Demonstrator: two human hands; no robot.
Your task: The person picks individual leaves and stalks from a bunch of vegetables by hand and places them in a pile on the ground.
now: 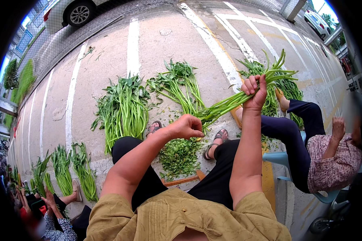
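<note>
My right hand (pixel 255 93) is wrapped round a bunch of water spinach (pixel 225 107), raised in front of me and slanting. Bare green stem ends stick out past the fist at the upper right. The other end slopes down beside my left hand (pixel 188 127), whose fingers are curled in a pinch; what they hold, if anything, is hidden. Below the hands, between my feet, lies a heap of plucked leaves and scraps (pixel 180 157). A large pile of leafy stalks (pixel 126 108) lies ahead to the left, and a smaller pile (pixel 181 84) just beyond my hands.
At the right a person in dark trousers (pixel 287 130) sits on a light blue plastic stool (pixel 276 158), near more greens (pixel 291 90). Other people sit at the lower left beside several bundles (pixel 62 168). A wire fence and a parked car (pixel 78 14) stand far off.
</note>
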